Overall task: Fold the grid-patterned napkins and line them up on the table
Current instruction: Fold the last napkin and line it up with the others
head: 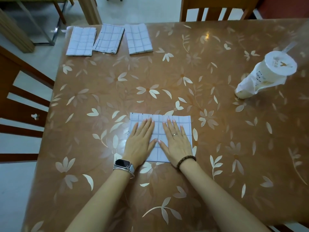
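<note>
A white napkin with a dark grid pattern (pixel 158 121) lies flat near the front middle of the table. My left hand (pixel 139 141) and my right hand (pixel 176 141) both rest palm down on it, fingers spread, thumbs almost touching. Neither hand grips it. Three folded grid napkins sit in a row at the far left corner: one (pixel 81 41), a second (pixel 109 39) tilted and overlapping the first one's edge, and a third (pixel 138 39) slightly apart to the right.
The table (pixel 192 77) has a glossy brown cover with pale flower prints. A sealed drink cup in a plastic bag (pixel 265 74) stands at the right. Wooden chairs stand at the left (pixel 18 104) and at the far side (pixel 215 9).
</note>
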`<state>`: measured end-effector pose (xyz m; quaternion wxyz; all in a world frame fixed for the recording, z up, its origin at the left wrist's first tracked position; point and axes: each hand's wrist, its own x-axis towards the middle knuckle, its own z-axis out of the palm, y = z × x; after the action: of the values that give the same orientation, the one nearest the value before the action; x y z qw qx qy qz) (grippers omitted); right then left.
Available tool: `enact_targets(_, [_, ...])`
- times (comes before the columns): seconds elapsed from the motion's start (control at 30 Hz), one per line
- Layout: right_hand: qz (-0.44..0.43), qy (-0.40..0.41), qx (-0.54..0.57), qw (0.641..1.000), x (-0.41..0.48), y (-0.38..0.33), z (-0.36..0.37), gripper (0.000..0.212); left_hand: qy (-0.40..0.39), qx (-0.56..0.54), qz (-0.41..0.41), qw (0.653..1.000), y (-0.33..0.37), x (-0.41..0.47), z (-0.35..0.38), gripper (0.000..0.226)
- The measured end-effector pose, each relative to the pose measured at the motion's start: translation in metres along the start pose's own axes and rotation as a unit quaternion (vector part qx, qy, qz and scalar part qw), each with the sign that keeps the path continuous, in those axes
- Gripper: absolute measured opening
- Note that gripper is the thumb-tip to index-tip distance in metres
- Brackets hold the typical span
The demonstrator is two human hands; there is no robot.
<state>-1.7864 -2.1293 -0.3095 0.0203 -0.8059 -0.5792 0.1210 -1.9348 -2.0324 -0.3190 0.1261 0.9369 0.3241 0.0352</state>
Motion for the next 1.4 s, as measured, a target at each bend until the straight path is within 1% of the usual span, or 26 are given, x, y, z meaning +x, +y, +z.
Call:
enact_targets(0.07, [0.019,0.005,0.002,1.000,0.000,0.009,0.001,0.072,-0.010,-0.004,-0.018,1.000,-0.008,0.000,0.001,0.066])
enact_targets(0.2, [0.012,-0.007,0.004,1.000,-0.001,0.022,-0.005,0.074,-0.002,-0.013,-0.044,0.999,-0.019,-0.005,-0.007,0.069])
enact_targets(0.27, [0.024,0.004,0.053,0.998,-0.004,0.024,-0.011,0.069,0.005,-0.024,-0.053,0.998,-0.017,-0.010,-0.013,0.066])
enact_targets(0.33, [0.064,0.048,0.147,0.986,-0.012,0.025,-0.022,0.062,0.021,-0.051,-0.067,0.996,-0.011,-0.018,-0.022,0.063])
enact_targets(0.37, [0.101,0.070,0.212,0.970,-0.017,0.026,-0.029,0.060,0.034,-0.065,-0.073,0.995,-0.008,-0.023,-0.028,0.063])
enact_targets(0.4, [0.148,0.089,0.284,0.943,-0.022,0.026,-0.037,0.057,0.047,-0.074,-0.073,0.993,-0.004,-0.029,-0.032,0.062])
enact_targets(0.47, [0.239,0.113,0.405,0.875,-0.030,0.028,-0.050,0.051,0.059,-0.091,-0.057,0.992,0.003,-0.041,-0.033,0.060])
enact_targets(0.53, [0.297,0.111,0.468,0.825,-0.035,0.029,-0.059,0.047,0.044,-0.118,-0.044,0.991,0.015,-0.050,-0.032,0.056])
enact_targets(0.6, [0.334,0.080,0.489,0.802,-0.037,0.030,-0.064,0.045,0.022,-0.134,-0.054,0.989,0.029,-0.056,-0.028,0.059])
enact_targets(0.7, [0.370,0.025,0.475,0.798,-0.037,0.026,-0.070,0.046,-0.001,-0.138,-0.080,0.987,0.047,-0.060,-0.027,0.063])
enact_targets(0.77, [0.387,0.005,0.466,0.796,-0.036,0.024,-0.070,0.051,-0.020,-0.139,-0.096,0.985,0.054,-0.060,-0.027,0.060])
enact_targets(0.83, [0.400,-0.011,0.456,0.795,-0.035,0.023,-0.071,0.047,-0.023,-0.141,-0.103,0.984,0.058,-0.060,-0.025,0.061])
enact_targets(0.87, [0.401,-0.020,0.452,0.796,-0.034,0.022,-0.073,0.039,-0.024,-0.139,-0.103,0.985,0.059,-0.060,-0.025,0.063])
enact_targets(0.93, [0.393,-0.038,0.437,0.808,-0.034,0.019,-0.077,0.011,-0.028,-0.132,-0.097,0.986,0.062,-0.061,-0.024,0.066])
enact_targets(0.97, [0.391,-0.047,0.430,0.812,-0.034,0.018,-0.080,0.010,-0.030,-0.125,-0.092,0.987,0.062,-0.060,-0.023,0.067])
enact_targets(1.03, [0.394,-0.060,0.418,0.816,-0.034,0.017,-0.083,0.022,-0.035,-0.105,-0.082,0.991,0.064,-0.060,-0.020,0.069])
enact_targets(1.1, [0.402,-0.073,0.422,0.810,-0.035,0.018,-0.083,0.030,-0.028,-0.090,-0.073,0.993,0.065,-0.061,-0.017,0.070])
enact_targets(1.17, [0.402,-0.084,0.443,0.797,-0.038,0.019,-0.083,0.032,-0.014,-0.089,-0.064,0.994,0.068,-0.061,-0.015,0.070])
enact_targets(1.23, [0.406,-0.094,0.477,0.774,-0.040,0.018,-0.086,0.026,0.005,-0.096,-0.052,0.994,0.072,-0.061,-0.014,0.069])
enact_targets(1.27, [0.404,-0.099,0.506,0.756,-0.041,0.016,-0.088,0.023,0.013,-0.101,-0.048,0.994,0.074,-0.060,-0.013,0.068])
enact_targets(1.33, [0.394,-0.105,0.578,0.707,-0.044,0.010,-0.092,0.018,0.031,-0.114,-0.049,0.992,0.079,-0.059,-0.010,0.067])
enact_targets(1.4, [0.373,-0.108,0.618,0.683,-0.047,0.003,-0.095,0.015,0.045,-0.135,-0.064,0.988,0.084,-0.059,-0.010,0.063])
